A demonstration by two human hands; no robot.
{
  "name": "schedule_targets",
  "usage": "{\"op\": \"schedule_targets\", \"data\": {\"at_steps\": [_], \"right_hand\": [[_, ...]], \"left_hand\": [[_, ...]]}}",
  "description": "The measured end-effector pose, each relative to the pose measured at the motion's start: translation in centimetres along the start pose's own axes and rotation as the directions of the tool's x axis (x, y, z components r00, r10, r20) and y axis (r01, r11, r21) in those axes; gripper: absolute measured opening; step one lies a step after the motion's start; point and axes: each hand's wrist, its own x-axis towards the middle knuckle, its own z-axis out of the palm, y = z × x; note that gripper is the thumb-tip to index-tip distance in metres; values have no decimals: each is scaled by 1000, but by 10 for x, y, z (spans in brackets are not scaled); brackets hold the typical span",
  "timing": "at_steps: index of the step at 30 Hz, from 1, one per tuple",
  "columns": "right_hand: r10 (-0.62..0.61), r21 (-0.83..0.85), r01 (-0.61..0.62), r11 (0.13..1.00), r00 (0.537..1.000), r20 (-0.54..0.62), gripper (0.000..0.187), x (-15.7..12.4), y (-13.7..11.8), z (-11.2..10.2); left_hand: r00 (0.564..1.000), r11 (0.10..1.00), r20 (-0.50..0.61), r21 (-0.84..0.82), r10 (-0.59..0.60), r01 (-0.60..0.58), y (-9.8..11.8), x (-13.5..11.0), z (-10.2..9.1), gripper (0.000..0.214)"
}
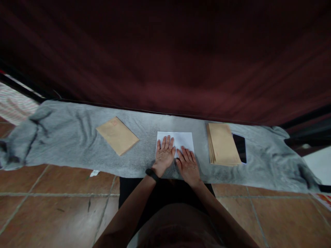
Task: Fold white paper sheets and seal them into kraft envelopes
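Observation:
A white sheet of paper (pixel 182 138) lies on the grey cloth in front of me. My left hand (pixel 164 155) rests on its left part with the fingers stretched out, a dark band around the wrist. Close beside it, my right hand (pixel 188 167) lies flat with spread fingers, the fingertips on the sheet's lower right edge. Neither hand grips anything. The hands cover much of the paper's lower part. To the left, a brown envelope (pixel 117 136) lies at a slant; to the right is a stack of brown envelopes (pixel 223 144).
A dark-screened phone (pixel 240 148) lies partly under the right-hand stack. The grey cloth (pixel 77 137) covers a long narrow surface. Behind it hangs a dark red curtain (pixel 165 69). Brown floor tiles (pixel 64 210) show below the front edge.

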Motion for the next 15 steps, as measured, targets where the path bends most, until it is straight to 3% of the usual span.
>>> {"op": "schedule_targets", "data": {"at_steps": [6, 15], "right_hand": [[19, -21, -18, 1000, 1000, 10, 51, 0, 0, 2], [150, -81, -159, 984, 983, -106, 59, 1, 15, 11]], "left_hand": [[1000, 999, 14, 41, -19, 19, -4, 7, 1, 57], [997, 991, 4, 103, -80, 79, -4, 4, 0, 59]]}}
